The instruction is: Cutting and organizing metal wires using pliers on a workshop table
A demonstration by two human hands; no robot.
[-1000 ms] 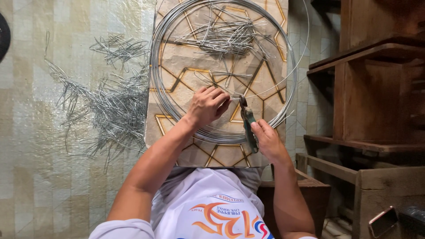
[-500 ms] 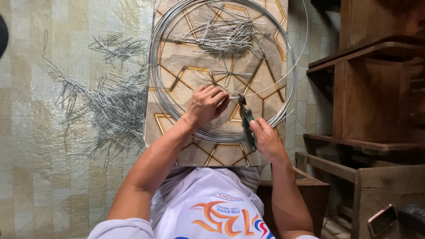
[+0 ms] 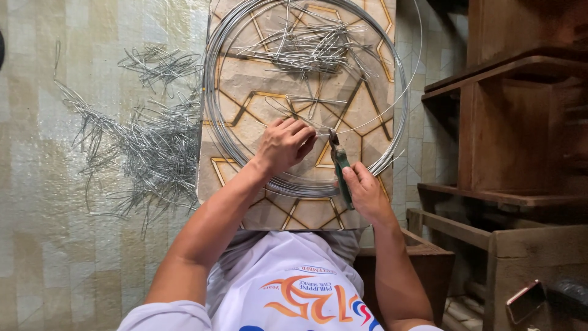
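A large coil of grey wire (image 3: pixel 217 122) lies on a patterned tan board (image 3: pixel 257 104). My left hand (image 3: pixel 285 144) pinches a strand of that wire near the coil's lower middle. My right hand (image 3: pixel 366 195) grips green-handled pliers (image 3: pixel 339 164), whose jaws meet the strand just right of my left fingers. A small heap of short cut wire pieces (image 3: pixel 306 46) rests inside the coil at the top.
A bigger scatter of cut wire pieces (image 3: pixel 141 147) covers the woven mat (image 3: pixel 55 245) to the left. Dark wooden shelving (image 3: pixel 520 122) stands on the right, with a phone (image 3: pixel 525 300) on a wooden ledge at the bottom right.
Both hands stay at the same spot on the coil; the pliers and the left fingers have shifted only slightly.
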